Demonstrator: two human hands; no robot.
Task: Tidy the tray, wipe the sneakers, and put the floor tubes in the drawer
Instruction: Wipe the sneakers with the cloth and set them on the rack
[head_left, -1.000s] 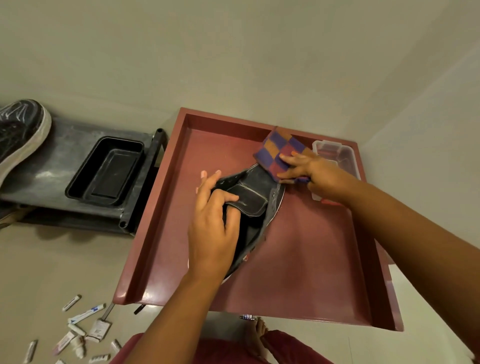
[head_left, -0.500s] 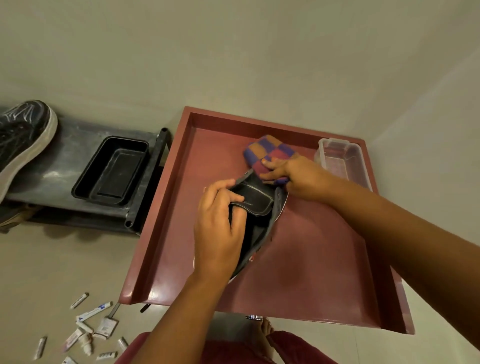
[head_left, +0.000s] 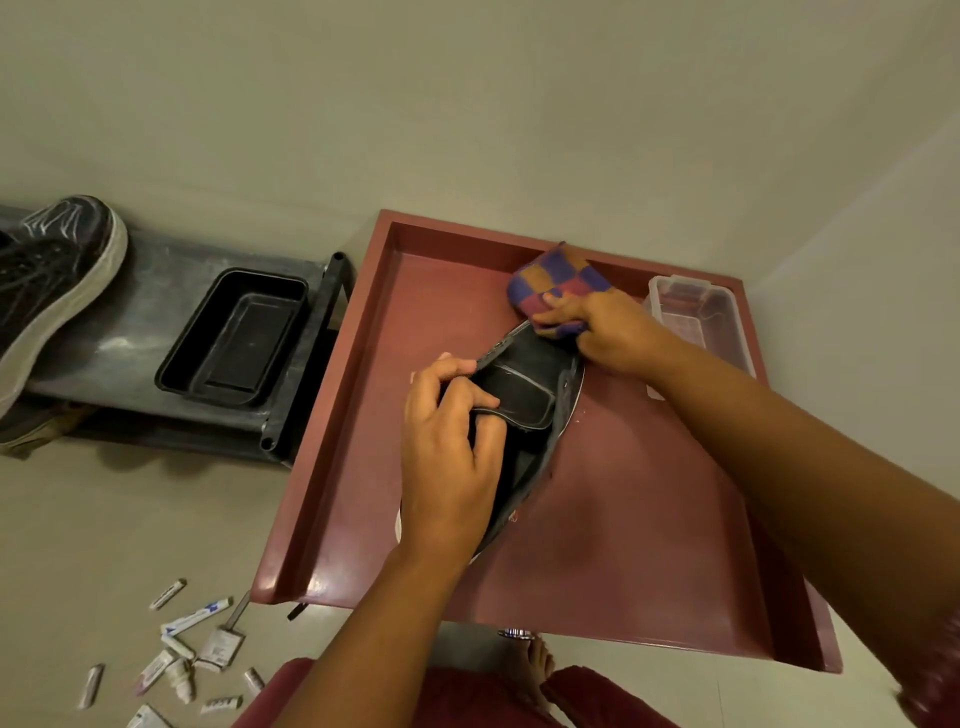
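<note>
1. The red tray (head_left: 649, 519) lies under both hands, its bare floor spreading out on every side of the fingers.
2. A grey shelf (head_left: 130, 332) stands well to the left of the left fingers, and a second black sneaker (head_left: 47, 291) rests on its far left end.
3. A black sneaker (head_left: 524, 410) lies in the tray, tilted on its side, between the two hands.
4. The left hand (head_left: 447, 457) grips this sneaker, fingers (head_left: 467, 395) curled over the collar at the opening.
5. The right hand (head_left: 608, 332) clutches a checkered cloth (head_left: 556, 286), its fingers (head_left: 558, 312) pinching the cloth and holding it against the sneaker's far end.
6. A black bin (head_left: 234, 338) sits on the shelf, left of the left fingers.
7. A clear plastic box (head_left: 696, 312) stands in the tray's corner, just right of the right fingers.
8. Small tubes (head_left: 192, 618) lie scattered on the floor (head_left: 104, 519), below and well left of the left fingers.
</note>
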